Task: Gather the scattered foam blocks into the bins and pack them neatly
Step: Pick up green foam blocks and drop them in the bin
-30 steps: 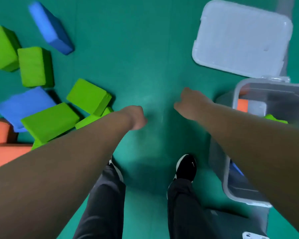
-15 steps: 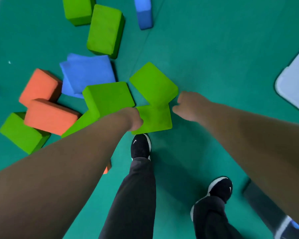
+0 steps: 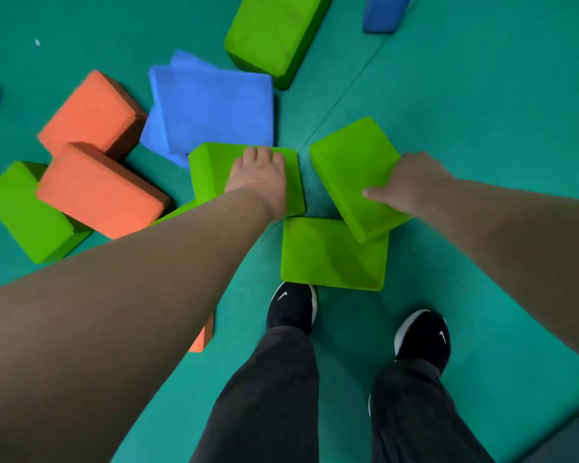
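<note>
Foam blocks lie scattered on the green floor mat. My left hand lies on top of a green block, its fingers reaching over the far edge. My right hand grips a second green block by its near right corner, thumb on the top face. That block is tilted, with its near end resting on a third green block lying flat by my feet. No bin is in view.
Two blue blocks overlap behind the left green one. Two orange blocks and another green block lie at the left. At the top sit a green block and a dark blue block. My shoes stand just below.
The view has turned from the bin to the block pile. Both hands, empty fists before, have reached down, and each has landed on a green block.
</note>
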Available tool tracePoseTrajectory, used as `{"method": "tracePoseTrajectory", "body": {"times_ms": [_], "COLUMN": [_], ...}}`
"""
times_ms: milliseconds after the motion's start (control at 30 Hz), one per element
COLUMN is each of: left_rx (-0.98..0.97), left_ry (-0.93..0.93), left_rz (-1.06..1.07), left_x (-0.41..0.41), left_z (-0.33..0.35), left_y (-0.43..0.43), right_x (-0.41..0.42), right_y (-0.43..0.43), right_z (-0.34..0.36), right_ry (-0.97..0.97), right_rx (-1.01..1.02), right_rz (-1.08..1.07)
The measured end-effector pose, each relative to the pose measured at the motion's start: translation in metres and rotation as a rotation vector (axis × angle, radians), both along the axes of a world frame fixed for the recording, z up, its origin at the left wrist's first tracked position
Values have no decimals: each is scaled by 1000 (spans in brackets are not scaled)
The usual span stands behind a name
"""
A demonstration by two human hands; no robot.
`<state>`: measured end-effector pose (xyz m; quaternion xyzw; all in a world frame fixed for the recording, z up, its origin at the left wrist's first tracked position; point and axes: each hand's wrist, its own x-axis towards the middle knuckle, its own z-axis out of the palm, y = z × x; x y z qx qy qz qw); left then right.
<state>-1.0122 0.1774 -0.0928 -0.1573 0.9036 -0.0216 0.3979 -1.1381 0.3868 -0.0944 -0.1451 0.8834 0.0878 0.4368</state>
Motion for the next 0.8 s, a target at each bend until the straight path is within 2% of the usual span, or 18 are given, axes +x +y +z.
{"method": "tracePoseTrajectory", "body": {"times_ms": [133, 433, 600, 700, 800], "left_rx": [-180, -307, -300, -206, -143], "left_ry": [-38, -71, -73, -31, -34], "left_rz": [25, 41, 80, 156, 174], "left_x": [-1, -1, -9, -10, -12], "left_z": [-30, -21, -11, -6, 7], "left_y": [-12, -3, -4, 3, 18], "right_x": [-2, 0, 11, 19, 27], "right_y": [-4, -14, -10, 0, 13], "right_z": [-27, -21, -14, -10, 0], "right_ry": [-52, -27, -14, -60, -9], "right_rx": [77, 214, 53, -83, -146], "right_rz": [141, -104, -350, -498, -461]}}
